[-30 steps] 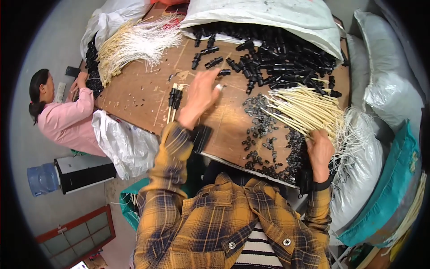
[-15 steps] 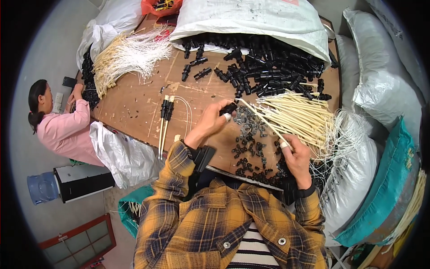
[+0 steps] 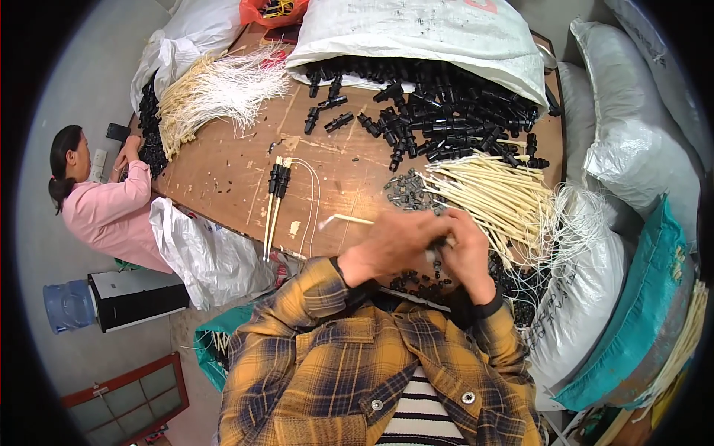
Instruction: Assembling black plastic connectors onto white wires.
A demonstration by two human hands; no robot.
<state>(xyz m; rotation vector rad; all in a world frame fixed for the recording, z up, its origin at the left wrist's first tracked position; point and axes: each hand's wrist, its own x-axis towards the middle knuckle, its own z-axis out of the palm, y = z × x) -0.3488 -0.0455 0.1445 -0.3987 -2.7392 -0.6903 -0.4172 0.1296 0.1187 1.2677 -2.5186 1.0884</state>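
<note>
In front of my chest both hands meet, fingers bent and closed together. From behind my left hand (image 3: 394, 241) a thin cream tube (image 3: 351, 218) pokes out to the left, its white tip bent downward. A small dark patch shows between the hands; the black connector that my left hand gripped half a second ago is almost wholly hidden there. My right hand (image 3: 468, 249) is pressed up against the left one, closed where the tube's other end is covered. A bundle of cream tubes (image 3: 494, 197) with white strings lies just beyond the right hand.
Black connectors (image 3: 446, 126) spill from a white sack (image 3: 416, 37) at the back. Small grey and black pieces (image 3: 409, 189) lie around the hands. Two tubes with black connectors (image 3: 279, 178) rest to the left. Full sacks (image 3: 639, 111) stand at right; a co-worker in pink (image 3: 111, 201) sits far left.
My hands have come together, the left moving right and nearer, the right moving left and up. The cream tube, formerly stretched between them, now sticks out left of my left hand.
</note>
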